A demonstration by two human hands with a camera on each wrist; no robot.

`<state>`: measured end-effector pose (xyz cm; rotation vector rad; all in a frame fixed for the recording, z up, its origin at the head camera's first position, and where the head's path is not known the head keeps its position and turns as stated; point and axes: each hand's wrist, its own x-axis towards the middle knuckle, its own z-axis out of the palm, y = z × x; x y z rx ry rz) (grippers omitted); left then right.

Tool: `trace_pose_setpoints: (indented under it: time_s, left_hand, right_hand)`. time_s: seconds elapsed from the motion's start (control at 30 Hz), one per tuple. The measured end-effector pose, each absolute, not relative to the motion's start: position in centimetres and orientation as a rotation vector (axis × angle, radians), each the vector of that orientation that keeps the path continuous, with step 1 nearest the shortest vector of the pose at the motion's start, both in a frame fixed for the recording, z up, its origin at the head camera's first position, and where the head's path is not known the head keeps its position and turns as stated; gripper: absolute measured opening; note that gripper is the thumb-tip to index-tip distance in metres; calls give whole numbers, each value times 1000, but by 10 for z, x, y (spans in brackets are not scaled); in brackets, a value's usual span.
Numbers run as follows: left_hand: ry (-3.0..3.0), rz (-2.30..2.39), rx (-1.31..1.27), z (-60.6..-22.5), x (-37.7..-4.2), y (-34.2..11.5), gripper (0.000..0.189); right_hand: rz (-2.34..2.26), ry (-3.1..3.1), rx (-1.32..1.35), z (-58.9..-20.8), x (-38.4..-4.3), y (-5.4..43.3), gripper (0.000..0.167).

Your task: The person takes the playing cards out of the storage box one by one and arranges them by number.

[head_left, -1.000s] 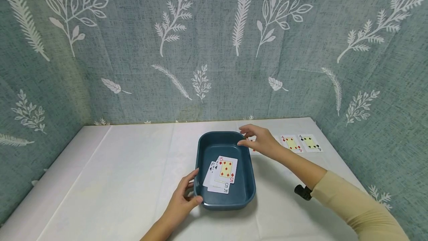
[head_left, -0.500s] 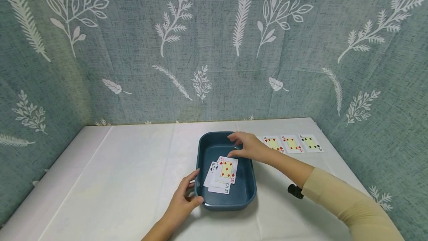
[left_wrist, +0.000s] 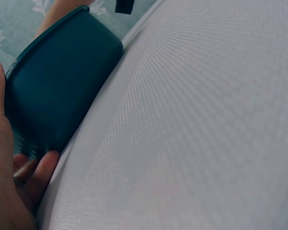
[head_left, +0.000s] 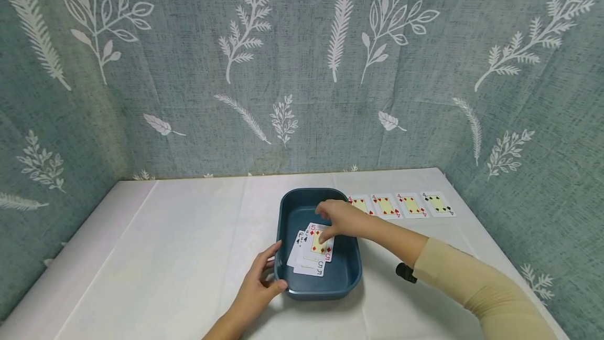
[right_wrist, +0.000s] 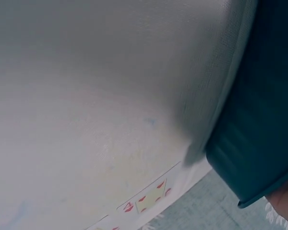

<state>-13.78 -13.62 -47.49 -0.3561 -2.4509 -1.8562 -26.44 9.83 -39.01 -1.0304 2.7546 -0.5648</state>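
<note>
A dark teal tray (head_left: 351, 272) stands on the white-covered table. Several overlapping playing cards lie inside it, the five of diamonds (head_left: 315, 252) on top. My left hand (head_left: 255, 282) rests against the tray's near left corner from outside, thumb and fingers spread along its wall; the left wrist view shows the fingertips (left_wrist: 49, 160) low on that wall. Over the tray, my right hand (head_left: 346, 219) reaches in from the right. Its thumb lies over the five of diamonds, apart from the bent forefinger; whether it touches the card I cannot tell. The other right fingers are mostly hidden.
Several fours lie face up in a row behind and right of the tray, among them the four of diamonds (head_left: 411, 205) and a black four (head_left: 438, 203). Patterned fabric (head_left: 198, 135) hangs behind the table. A small black device (head_left: 406, 272) sits by the right forearm.
My right hand has moved left and toward me, from above the row of fours at the tray's far right corner to the cards inside. The leftmost four is uncovered. The left hand stays put.
</note>
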Motion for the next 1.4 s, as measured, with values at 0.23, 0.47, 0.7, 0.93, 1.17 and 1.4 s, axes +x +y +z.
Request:
trace_pose_setpoints:
  time_s: [0.23, 0.47, 0.7, 0.93, 1.17, 1.4]
  left_hand:
    - [-2458, -1865, -334, -472, -137, -135, 74]
    - [-2471, -1856, -318, -473, -138, -135, 74]
    - [-2455, -1852, -355, -473, -138, -136, 74]
    - [-2458, -1838, -366, -474, -138, -136, 74]
    - [-2473, -1830, -330, -473, -138, -134, 74]
    - [-2478, -1830, -314, -474, -139, -134, 73]
  right_hand:
    - [-400, 2759, -948, -394, -265, 88, 65]
    - [-174, 2800, -878, -399, -268, 81, 71]
    - [-65, 2811, -818, -401, -268, 76, 69]
    - [-26, 2812, -764, -400, -268, 73, 71]
    - [-112, 2843, -754, -403, -269, 74, 71]
    - [-299, 2818, -701, -406, -269, 73, 64]
